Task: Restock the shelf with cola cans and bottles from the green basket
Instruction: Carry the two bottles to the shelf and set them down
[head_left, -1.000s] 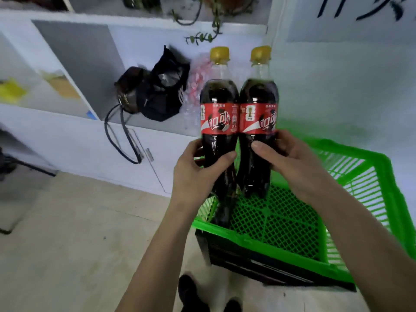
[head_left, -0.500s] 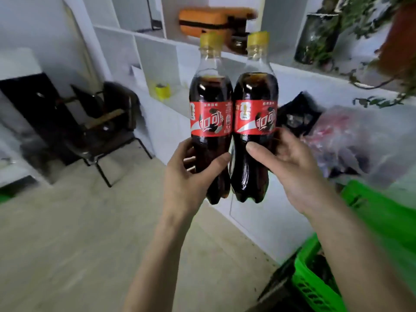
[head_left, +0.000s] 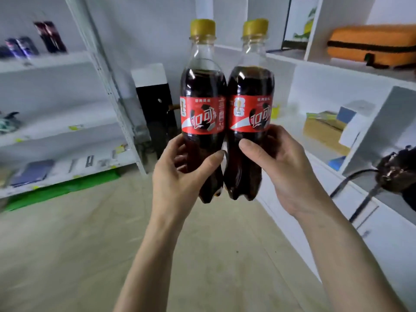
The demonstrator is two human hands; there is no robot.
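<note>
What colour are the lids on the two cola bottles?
Yellow-gold caps, clearest in the head view.

Blurred cans on motion-smeared left shelf

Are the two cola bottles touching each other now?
Touching. The head view shows the left cola bottle pressed against the right cola bottle at their bulging shoulders.

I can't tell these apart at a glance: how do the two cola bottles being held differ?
The left bottle is held by the left hand, the right bottle by the right hand. The left bottle's base hangs slightly lower. The right bottle's label shows a fuller trophy emblem. Both stand upright, touch side by side, and share yellow caps, red labels and dark cola.
</note>
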